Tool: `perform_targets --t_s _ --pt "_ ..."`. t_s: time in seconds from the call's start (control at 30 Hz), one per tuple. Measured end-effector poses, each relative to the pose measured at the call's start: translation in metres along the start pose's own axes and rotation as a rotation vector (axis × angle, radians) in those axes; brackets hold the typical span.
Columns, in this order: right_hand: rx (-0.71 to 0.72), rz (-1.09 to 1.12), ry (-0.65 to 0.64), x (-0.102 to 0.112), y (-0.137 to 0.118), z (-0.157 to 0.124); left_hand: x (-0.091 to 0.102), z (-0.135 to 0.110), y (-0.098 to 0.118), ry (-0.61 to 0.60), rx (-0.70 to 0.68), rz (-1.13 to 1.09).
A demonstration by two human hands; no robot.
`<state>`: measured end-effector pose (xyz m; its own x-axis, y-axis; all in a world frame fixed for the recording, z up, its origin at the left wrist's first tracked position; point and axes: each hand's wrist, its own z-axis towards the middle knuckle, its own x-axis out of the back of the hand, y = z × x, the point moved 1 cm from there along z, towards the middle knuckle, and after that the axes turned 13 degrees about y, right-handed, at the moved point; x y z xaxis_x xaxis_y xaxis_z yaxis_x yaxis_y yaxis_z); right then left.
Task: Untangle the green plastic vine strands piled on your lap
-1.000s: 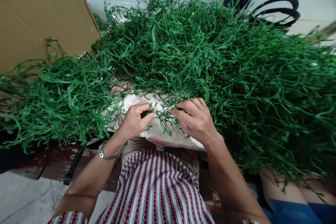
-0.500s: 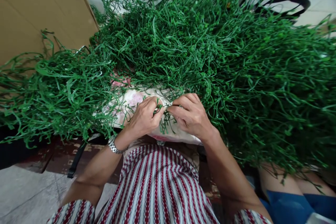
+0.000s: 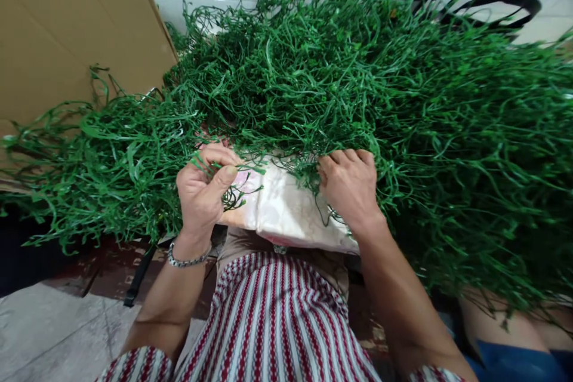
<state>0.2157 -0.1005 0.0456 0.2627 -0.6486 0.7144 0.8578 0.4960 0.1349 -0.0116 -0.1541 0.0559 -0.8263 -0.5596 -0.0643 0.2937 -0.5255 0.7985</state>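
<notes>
A large heap of green plastic stems point(image 3: 358, 89) fills most of the view and spreads over a pale flowered cloth point(image 3: 286, 209) in front of me. My left hand point(image 3: 203, 191), with a metal watch on the wrist, is closed in a pinch on a small green sprig point(image 3: 237, 182) at the left edge of the cloth. My right hand point(image 3: 351, 185) has its fingers curled into the stems at the near edge of the heap, gripping a clump of them. My striped garment shows below.
A tall cardboard box point(image 3: 58, 30) stands at the left behind the stems. Black curved handles point(image 3: 492, 0) show at the top right against white floor tiles. Another person's bare leg and blue garment point(image 3: 505, 340) are at the lower right.
My hands were together at the middle of the cloth; now they have parted. The left has drawn a sprig out to the left, and the right has shifted right into the heap's edge.
</notes>
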Motion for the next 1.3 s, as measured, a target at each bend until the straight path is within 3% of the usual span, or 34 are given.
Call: perform_targets --t_s 0.13,0.27,0.37,0.43,0.5,0.6,0.67,0.77,0.83,0.97,1.03,1.1,1.23,1.3 --pt "0.038 0.334 0.073 0.007 -0.006 0.001 -0.002 -0.012 0.010 -0.229 0.081 -0.059" --pt "-0.071 0.651 0.250 0.037 -0.013 -0.002 -0.005 -0.020 0.024 -0.432 0.055 -0.059" --pt "-0.064 0.781 0.126 0.054 -0.026 -0.003 -0.009 -0.024 0.031 -0.491 0.019 -0.029" --pt "0.019 0.797 -0.034 0.057 -0.037 -0.005 -0.011 -0.027 0.033 -0.513 -0.002 -0.016" --pt "0.057 0.816 -0.116 0.053 -0.045 -0.010 -0.013 -0.031 0.033 -0.532 0.014 -0.032" --pt "-0.020 0.866 -0.083 0.046 -0.048 -0.021 -0.010 -0.037 0.033 -0.494 0.129 -0.117" --pt "-0.069 0.868 -0.040 0.043 -0.047 -0.028 -0.004 -0.039 0.035 -0.326 0.137 -0.198" --pt "-0.115 0.870 0.036 0.042 -0.045 -0.035 0.006 -0.042 0.043 -0.063 0.036 -0.202" --pt "-0.145 0.894 0.084 0.041 -0.046 -0.039 0.009 -0.046 0.046 -0.091 0.015 -0.062" --pt "-0.182 0.917 0.134 0.038 -0.051 -0.046 0.004 -0.055 0.045 -0.436 -0.010 0.230" --pt "-0.182 0.898 0.152 0.036 -0.054 -0.049 0.002 -0.059 0.041 -0.528 -0.045 0.279" --pt "-0.188 0.861 0.171 0.035 -0.056 -0.052 0.002 -0.063 0.038 -0.501 -0.070 0.297" --pt "-0.221 0.790 0.211 0.035 -0.061 -0.054 0.005 -0.071 0.039 -0.284 -0.131 0.345" --pt "-0.239 0.767 0.223 0.036 -0.064 -0.055 0.006 -0.074 0.041 -0.257 -0.169 0.346"
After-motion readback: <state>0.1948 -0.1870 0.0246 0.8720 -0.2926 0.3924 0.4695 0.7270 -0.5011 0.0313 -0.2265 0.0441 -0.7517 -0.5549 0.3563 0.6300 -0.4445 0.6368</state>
